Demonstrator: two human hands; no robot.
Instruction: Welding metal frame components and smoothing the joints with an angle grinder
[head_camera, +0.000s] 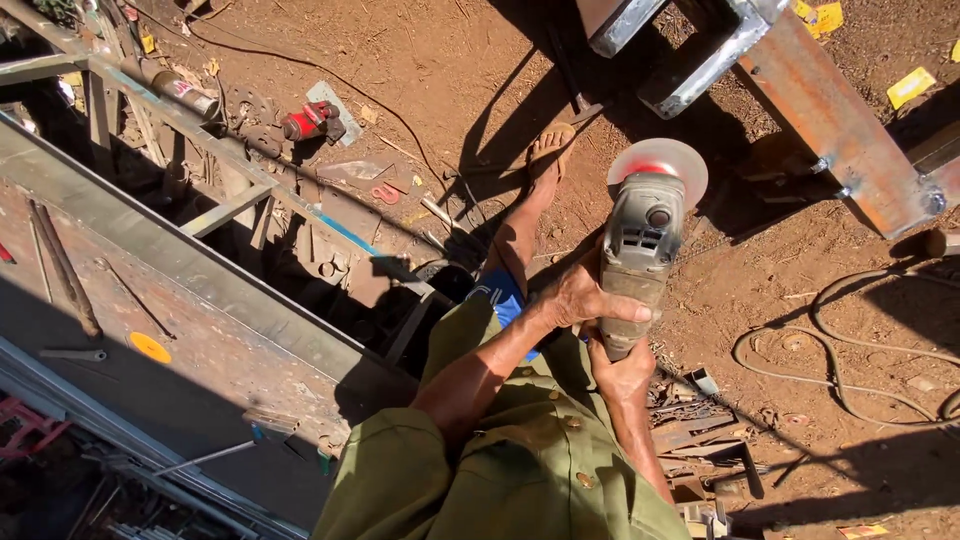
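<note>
Both hands' grip on grinder (638, 255); steel beam (840, 120) near.

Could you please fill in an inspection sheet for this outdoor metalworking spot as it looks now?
Surface: bare red-brown dirt ground, sunlit with hard shadows.
Job's things: grey angle grinder held disc away from the body.
Clutter: metal scraps by the feet; red tool and yellow disc near the steel frame.
Hands: left hand wraps the grinder body; right hand grips its rear end.
Cables: hose or cable looped on the dirt at right.
Surroundings: rusty steel beam ahead; sandalled foot.
</note>
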